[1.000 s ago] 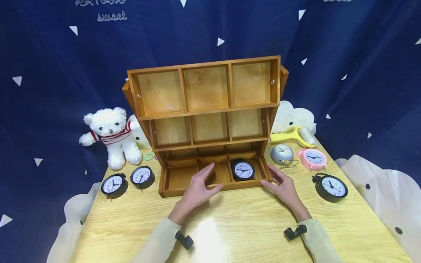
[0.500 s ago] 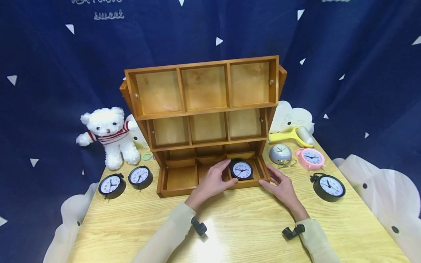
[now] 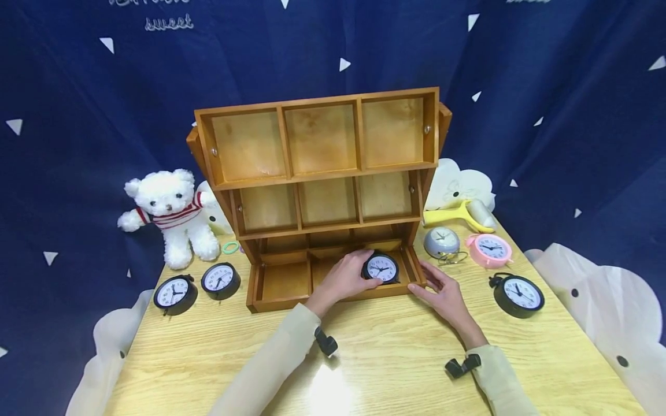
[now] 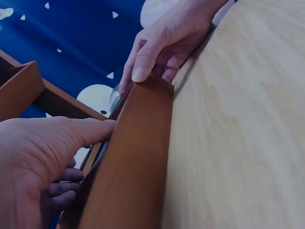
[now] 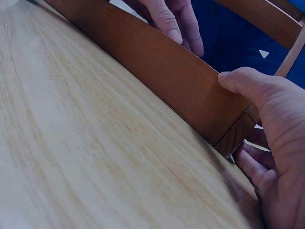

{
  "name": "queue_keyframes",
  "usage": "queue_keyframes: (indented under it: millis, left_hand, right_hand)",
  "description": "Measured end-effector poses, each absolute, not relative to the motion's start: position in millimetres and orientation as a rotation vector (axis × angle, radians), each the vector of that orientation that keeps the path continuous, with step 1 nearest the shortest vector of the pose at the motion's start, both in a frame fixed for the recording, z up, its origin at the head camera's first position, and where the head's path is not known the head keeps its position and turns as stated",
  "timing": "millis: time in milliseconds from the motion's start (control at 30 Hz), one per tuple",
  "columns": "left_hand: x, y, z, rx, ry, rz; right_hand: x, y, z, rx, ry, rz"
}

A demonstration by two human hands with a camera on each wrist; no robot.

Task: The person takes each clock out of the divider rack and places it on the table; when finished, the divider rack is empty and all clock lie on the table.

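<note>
A tiered wooden shelf (image 3: 322, 175) with square compartments stands on the table in the head view. In its bottom right compartment lies a black alarm clock (image 3: 381, 270), its white dial facing up. My left hand (image 3: 343, 278) grips this clock from its left side, thumb at the front and fingers behind. The left wrist view shows the left thumb (image 4: 95, 130) reaching over the bottom tray's front board (image 4: 136, 157), which hides most of the clock. My right hand (image 3: 444, 297) holds the tray's right front corner, its thumb (image 5: 238, 78) on the board's top edge and fingers around the side.
Left of the shelf sit a white teddy bear (image 3: 174, 216) and two black alarm clocks (image 3: 171, 293). On the right are a grey clock (image 3: 441, 241), a pink alarm clock (image 3: 489, 249), another black one (image 3: 518, 293) and a yellow-handled lint roller (image 3: 460, 215).
My left hand has moved right from the middle compartment to the black alarm clock and closed around it. The right hand has stayed at the tray's corner. The head view has shifted slightly.
</note>
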State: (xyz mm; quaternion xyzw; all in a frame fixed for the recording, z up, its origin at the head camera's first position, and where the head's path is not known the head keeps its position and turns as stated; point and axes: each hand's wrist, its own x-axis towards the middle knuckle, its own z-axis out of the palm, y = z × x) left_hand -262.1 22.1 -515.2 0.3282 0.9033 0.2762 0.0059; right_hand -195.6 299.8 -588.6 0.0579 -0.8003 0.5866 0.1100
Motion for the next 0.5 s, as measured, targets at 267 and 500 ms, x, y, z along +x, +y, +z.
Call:
queue_keyframes:
  millis: [267, 500]
  left_hand:
    - [-271.1, 27.0, -507.0, 1.105, 2.820, 0.668]
    - [-277.0, 31.2, -504.5, 1.154, 2.812, 0.572]
  right_hand:
    - [-195.6, 299.9, -587.9, 0.167, -2.362, 1.724]
    - [-195.4, 299.3, -587.9, 0.180, -2.354, 1.727]
